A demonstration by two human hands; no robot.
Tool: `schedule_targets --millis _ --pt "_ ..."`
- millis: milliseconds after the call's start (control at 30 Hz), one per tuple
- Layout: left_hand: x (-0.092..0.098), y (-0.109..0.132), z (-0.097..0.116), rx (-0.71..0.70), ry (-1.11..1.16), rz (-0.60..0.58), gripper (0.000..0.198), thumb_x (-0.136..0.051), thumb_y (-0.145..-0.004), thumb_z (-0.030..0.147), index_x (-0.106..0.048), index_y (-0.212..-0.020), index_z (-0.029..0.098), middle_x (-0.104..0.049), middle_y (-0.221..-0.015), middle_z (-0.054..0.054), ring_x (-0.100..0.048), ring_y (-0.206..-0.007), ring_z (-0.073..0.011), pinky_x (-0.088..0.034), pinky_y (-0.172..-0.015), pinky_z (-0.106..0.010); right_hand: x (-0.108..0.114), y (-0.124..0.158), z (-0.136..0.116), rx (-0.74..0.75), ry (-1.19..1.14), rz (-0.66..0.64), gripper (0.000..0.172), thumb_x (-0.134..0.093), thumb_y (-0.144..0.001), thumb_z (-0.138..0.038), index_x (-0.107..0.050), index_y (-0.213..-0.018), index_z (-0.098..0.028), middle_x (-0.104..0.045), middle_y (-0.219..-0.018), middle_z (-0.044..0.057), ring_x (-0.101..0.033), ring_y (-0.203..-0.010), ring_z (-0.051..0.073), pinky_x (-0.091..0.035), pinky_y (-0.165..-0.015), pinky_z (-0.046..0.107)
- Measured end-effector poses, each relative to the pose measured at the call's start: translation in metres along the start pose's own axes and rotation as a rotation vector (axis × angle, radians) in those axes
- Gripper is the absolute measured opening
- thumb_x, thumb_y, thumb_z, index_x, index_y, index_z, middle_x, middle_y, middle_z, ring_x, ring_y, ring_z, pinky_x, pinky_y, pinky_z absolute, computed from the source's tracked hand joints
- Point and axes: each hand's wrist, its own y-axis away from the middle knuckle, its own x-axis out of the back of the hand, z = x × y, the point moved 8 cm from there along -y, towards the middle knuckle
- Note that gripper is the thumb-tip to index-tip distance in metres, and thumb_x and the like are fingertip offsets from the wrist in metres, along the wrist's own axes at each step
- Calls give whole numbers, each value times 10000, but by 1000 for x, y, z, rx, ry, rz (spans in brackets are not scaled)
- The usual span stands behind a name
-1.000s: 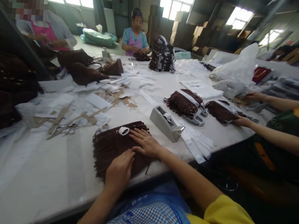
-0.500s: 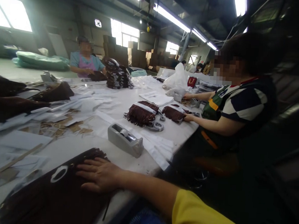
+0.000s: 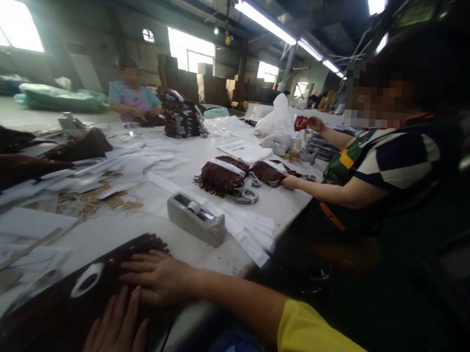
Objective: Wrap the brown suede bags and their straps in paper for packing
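A dark brown fringed bag (image 3: pixel 55 311) lies flat on the table at the lower left, with metal eyelets and a white ring-shaped piece (image 3: pixel 87 280) on it. My right hand (image 3: pixel 159 277) rests flat on the bag's upper right part, fingers stretched out to the left. Lower down, my left hand (image 3: pixel 116 325) lies on the same bag with its fingers extended and close to the right hand's fingertips. Much of the bag is hidden under both hands and cut off by the frame's bottom edge.
A grey tape dispenser (image 3: pixel 194 218) stands beyond my right hand, near white paper strips (image 3: pixel 251 233). Two wrapped fringed bags (image 3: pixel 224 176) lie by a co-worker (image 3: pixel 363 168) on the right. Paper scraps (image 3: pixel 98 197) cover the left. Another person (image 3: pixel 132 98) sits beside stacked bags (image 3: pixel 183 114).
My left hand has come into view from below and now lies on the bag. My right hand stays put. The co-worker on the right has lifted a red piece.
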Motion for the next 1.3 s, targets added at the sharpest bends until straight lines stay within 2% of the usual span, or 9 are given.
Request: schedule_targets --millis 200,367,567,700,833,967,1067,1200,1300 --pt "24 -8 20 102 -110 -78 719 -478 -949 247 -121 -1570 187 -396 -1530 -177 -409 -1391 -328 -435 -1076 -540 47 -21 19 -189 -374 329 427 -502 -962 -201 -523 -1386 -244 -579 -1380 75 -504 -1300 179 -375 -1131 354" --pt "25 -12 19 179 -65 -81 585 -490 -950 231 -312 -1500 144 -462 -1489 -175 -416 -1391 -308 -417 -1106 -520 52 -66 -2 41 -355 278 455 -646 -895 -224 -568 -1344 -230 -595 -1357 77 -513 -1275 216 -400 -1112 363" --pt "53 3 2 423 196 177 347 -548 -930 218 -513 -1273 184 -594 -1325 -128 -552 -1263 -243 -488 -1049 -423 44 -52 -13 52 -386 387 312 -572 -887 -96 -683 -1149 -224 -706 -1144 64 -650 -1066 176 -512 -981 312" --pt "71 0 -7 504 148 296 440 -500 -946 179 -436 -1381 177 -520 -1413 -148 -457 -1357 -255 -432 -1097 -447 20 -36 -24 78 -383 264 385 -520 -914 -93 -624 -1267 -209 -648 -1282 104 -585 -1219 204 -487 -1044 367" --pt "53 -17 -2 329 -26 83 609 -427 -981 203 -194 -1541 151 -435 -1508 -175 -374 -1419 -283 -362 -1135 -509 1 -27 -34 66 -351 91 511 -509 -886 -82 -521 -1388 -175 -564 -1399 128 -464 -1356 222 -373 -1148 433" --pt "31 -13 -4 222 -119 -32 667 -394 -999 365 -129 -1558 114 -418 -1508 -216 -399 -1397 -334 -383 -1093 -541 22 -5 -38 49 -289 34 414 -522 -881 -102 -612 -1279 -165 -623 -1332 110 -547 -1270 219 -360 -1144 420" --pt "24 -8 -9 174 -96 -39 678 -326 -998 453 -168 -1552 95 -367 -1529 -243 -379 -1401 -372 -369 -1078 -581 73 30 -13 -116 -305 223 263 -540 -948 -200 -676 -1174 -209 -718 -1155 56 -663 -1057 160 -480 -1004 296" --pt "24 -9 -9 147 -21 -60 623 -274 -993 425 -267 -1531 110 -390 -1518 -238 -350 -1413 -389 -349 -1076 -623 141 112 66 -600 -186 515 179 -590 -945 -308 -718 -1033 -218 -739 -1007 55 -687 -903 170 -523 -848 278" --pt "27 -10 -9 172 -8 -67 620 -286 -978 428 -336 -1503 103 -396 -1517 -233 -332 -1423 -387 -338 -1091 -622 147 172 134 -987 -31 405 193 -635 -909 -328 -705 -999 -172 -726 -985 74 -667 -858 184 -502 -778 288"
